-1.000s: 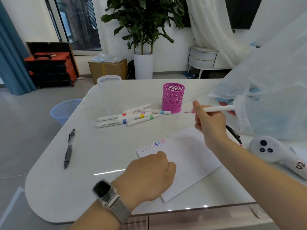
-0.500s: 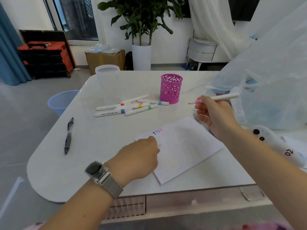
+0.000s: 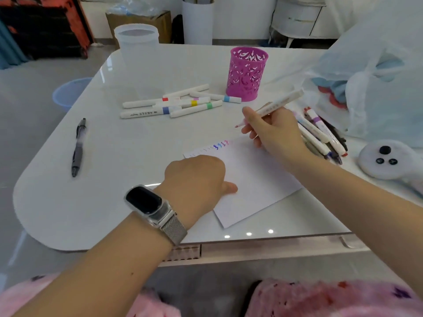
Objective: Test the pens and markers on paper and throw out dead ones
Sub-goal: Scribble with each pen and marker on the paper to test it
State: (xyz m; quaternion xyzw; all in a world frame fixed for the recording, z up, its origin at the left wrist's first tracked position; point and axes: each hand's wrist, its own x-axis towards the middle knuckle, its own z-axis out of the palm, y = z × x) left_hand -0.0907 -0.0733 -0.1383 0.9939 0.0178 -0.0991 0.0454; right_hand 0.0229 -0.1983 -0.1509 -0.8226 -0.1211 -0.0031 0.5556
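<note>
A white sheet of paper lies on the table with a row of small coloured squiggles along its far edge. My left hand rests on the paper's left part with fingers curled, holding nothing I can see. My right hand grips a white marker with a pink tip, which hovers just beyond the paper's far edge. Several white markers with coloured bands lie grouped past the paper. More pens and markers lie in a pile right of my right hand.
A pink perforated pen cup stands behind the marker group. A black gel pen lies alone at the left. A frosted plastic bin stands at the far left corner, a blue basket on the floor. Plastic bags and a white plush toy fill the right.
My right hand has lowered the pink-tipped marker toward the paper's far edge. My left hand has settled on the paper. The camera has tilted down and moved closer.
</note>
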